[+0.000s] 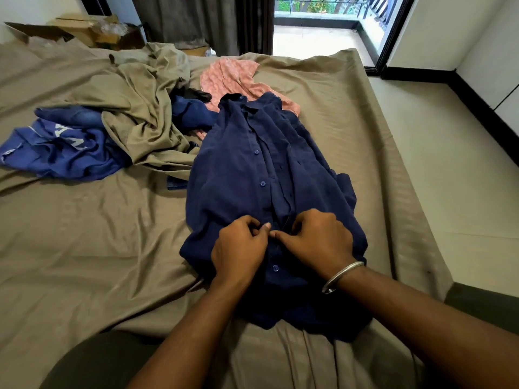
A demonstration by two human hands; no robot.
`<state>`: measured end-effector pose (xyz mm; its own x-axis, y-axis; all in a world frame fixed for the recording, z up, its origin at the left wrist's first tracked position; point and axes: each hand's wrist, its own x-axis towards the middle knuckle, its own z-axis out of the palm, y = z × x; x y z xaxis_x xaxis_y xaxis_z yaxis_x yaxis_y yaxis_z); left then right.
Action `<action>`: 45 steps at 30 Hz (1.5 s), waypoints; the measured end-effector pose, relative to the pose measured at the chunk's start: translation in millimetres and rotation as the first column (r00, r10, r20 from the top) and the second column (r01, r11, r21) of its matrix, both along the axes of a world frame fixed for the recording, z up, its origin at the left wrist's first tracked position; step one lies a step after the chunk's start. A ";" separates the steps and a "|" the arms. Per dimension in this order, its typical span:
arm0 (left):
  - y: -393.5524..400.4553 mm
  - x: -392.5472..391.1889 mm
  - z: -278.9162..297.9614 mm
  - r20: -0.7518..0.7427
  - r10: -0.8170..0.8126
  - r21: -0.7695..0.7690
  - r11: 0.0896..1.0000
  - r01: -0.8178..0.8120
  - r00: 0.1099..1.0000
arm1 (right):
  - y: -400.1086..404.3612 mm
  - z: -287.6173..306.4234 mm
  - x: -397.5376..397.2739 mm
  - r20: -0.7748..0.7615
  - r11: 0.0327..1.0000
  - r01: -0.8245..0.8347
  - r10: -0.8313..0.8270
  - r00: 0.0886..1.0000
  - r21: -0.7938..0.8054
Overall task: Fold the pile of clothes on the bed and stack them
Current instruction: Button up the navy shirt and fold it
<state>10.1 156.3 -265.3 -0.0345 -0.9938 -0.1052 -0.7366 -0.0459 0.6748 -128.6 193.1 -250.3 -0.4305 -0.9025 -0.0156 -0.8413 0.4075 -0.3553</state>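
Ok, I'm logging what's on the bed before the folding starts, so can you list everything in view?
shirt: one, navy, buttoned, laid flat mid-bed
pink garment: one, under the shirt's collar end
blue printed garment: one, crumpled, left
olive garment: one, crumpled beside it
dark blue garment: one, between olive garment and shirt
bed sheet: one, tan
cardboard boxes: brown, beyond the bed
curtain: dark, back
bracelet: one, silver, right wrist
left hand: pinches the shirt's front
right hand: pinches the shirt's front
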 end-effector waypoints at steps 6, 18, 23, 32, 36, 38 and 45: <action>-0.7 -3.3 -7.1 0.018 0.025 0.078 0.997 -0.027 1.000 | 4.2 -5.5 3.2 0.085 0.999 0.002 -0.006 0.996 0.043; -5.5 6.6 -8.2 -0.301 0.029 0.104 0.995 0.003 0.953 | 2.7 -6.7 2.0 0.156 0.993 0.089 -0.101 0.983 0.080; -3.1 7.9 -7.1 -0.335 0.049 0.082 0.996 -0.023 0.941 | 2.2 -3.8 -2.1 0.406 0.981 0.190 -0.160 0.900 -0.034; 2.5 -0.4 -6.2 -0.363 0.008 0.045 0.999 0.009 0.932 | 3.5 2.2 11.6 0.385 0.946 0.096 0.032 0.922 -0.310; 4.3 -1.8 -5.8 -0.419 -0.046 -0.008 0.999 0.048 0.907 | 3.3 -1.0 11.2 0.470 0.961 0.082 0.054 0.881 -0.265; 5.3 -3.3 -6.3 -0.455 -0.041 -0.016 0.999 0.038 0.889 | 1.8 -1.5 9.9 0.512 0.960 0.106 0.045 0.858 -0.261; 6.1 -6.8 -7.6 -0.608 0.034 0.062 0.998 0.005 0.793 | 2.2 -1.2 13.2 0.449 0.946 0.093 0.060 0.892 -0.311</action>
<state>3.2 162.3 -272.9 -0.0967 -0.9875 -0.1244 -0.1738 -0.1064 0.9790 -115.4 195.3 -251.5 -0.4606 -0.8845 0.0745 -0.5547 0.2213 -0.8021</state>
